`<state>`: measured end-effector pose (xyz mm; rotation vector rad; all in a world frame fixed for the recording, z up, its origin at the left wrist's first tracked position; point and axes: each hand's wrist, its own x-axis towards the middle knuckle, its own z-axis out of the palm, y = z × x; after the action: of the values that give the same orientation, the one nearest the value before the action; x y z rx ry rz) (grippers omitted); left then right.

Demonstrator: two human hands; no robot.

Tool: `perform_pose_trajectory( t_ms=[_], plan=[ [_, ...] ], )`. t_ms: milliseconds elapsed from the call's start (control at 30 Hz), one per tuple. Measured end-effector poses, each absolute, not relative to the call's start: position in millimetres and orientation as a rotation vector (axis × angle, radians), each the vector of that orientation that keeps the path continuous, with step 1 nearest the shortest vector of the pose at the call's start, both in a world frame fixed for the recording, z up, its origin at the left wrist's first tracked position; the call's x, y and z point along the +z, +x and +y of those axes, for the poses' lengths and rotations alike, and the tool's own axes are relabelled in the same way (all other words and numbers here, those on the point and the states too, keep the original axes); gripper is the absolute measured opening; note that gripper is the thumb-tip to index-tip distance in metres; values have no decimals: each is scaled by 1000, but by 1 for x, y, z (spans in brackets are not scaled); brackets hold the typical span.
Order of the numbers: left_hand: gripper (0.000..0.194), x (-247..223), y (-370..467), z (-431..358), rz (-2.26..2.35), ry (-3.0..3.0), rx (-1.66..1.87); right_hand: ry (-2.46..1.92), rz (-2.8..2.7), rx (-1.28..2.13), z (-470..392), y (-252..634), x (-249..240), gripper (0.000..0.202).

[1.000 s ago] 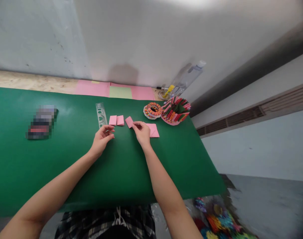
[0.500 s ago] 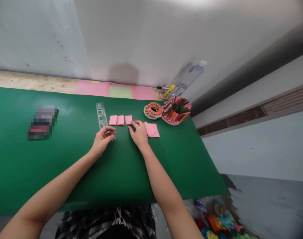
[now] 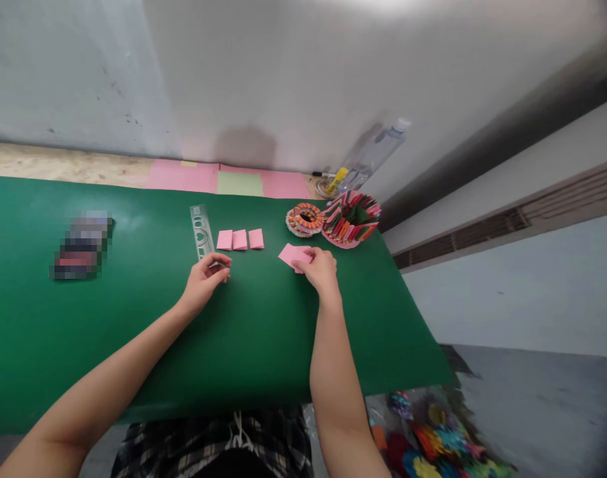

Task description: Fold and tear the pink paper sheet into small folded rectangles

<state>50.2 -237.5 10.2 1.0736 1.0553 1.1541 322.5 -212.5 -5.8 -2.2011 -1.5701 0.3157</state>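
My right hand (image 3: 321, 271) pinches a piece of pink paper (image 3: 289, 254) between thumb and fingertips, at a small pile of pink sheets partly hidden under the fingers. Three small folded pink papers lie in a row to the left: a left one (image 3: 224, 240), a middle one (image 3: 240, 240) and a right one (image 3: 256, 239). My left hand (image 3: 208, 277) rests on the table, fingers loosely curled and apart from the thumb, holding nothing. Just beyond it lies a clear stencil ruler (image 3: 200, 231), its near end reaching the hand.
A striped paper ring (image 3: 306, 219) and a round bundle of folded coloured papers (image 3: 353, 219) stand at the back right of the green table (image 3: 244, 332). Behind them are a clear bottle (image 3: 376, 158) and a tape roll (image 3: 326, 188). A blurred-out object (image 3: 83, 244) lies left.
My right hand has moved right, away from the rightmost folded paper, and has taken hold of paper at the pink pile. My left hand has stayed in place.
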Motion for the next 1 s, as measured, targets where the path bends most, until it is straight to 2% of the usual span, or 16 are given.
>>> perform_pose_trajectory(
  t_ms=[167, 300, 433, 667, 833, 1000],
  plan=[
    [21, 8, 48, -236, 1042, 1080, 1171, -2280, -1499, 426, -214, 314, 10, 29],
    [20, 7, 48, -236, 1041, 1111, 1171, -2044, -1427, 514, -220, 308, 18, 21],
    [17, 5, 50, -239, 1134, 1346, 1198, -1740, -1438, 560, -230, 282, 22, 22],
    [38, 8, 51, -245, 1127, 1936, 1204, -1398, -1451, 1017, -248, 222, 21, 19],
    [45, 4, 51, -245, 1116, 1863, 1196, -1255, -1471, 1111, -254, 213, 19, 14],
    [44, 3, 53, -245, 1018, 1552, 1135, -1212, -1467, 1150, -252, 213, 15, 19]
  ],
)
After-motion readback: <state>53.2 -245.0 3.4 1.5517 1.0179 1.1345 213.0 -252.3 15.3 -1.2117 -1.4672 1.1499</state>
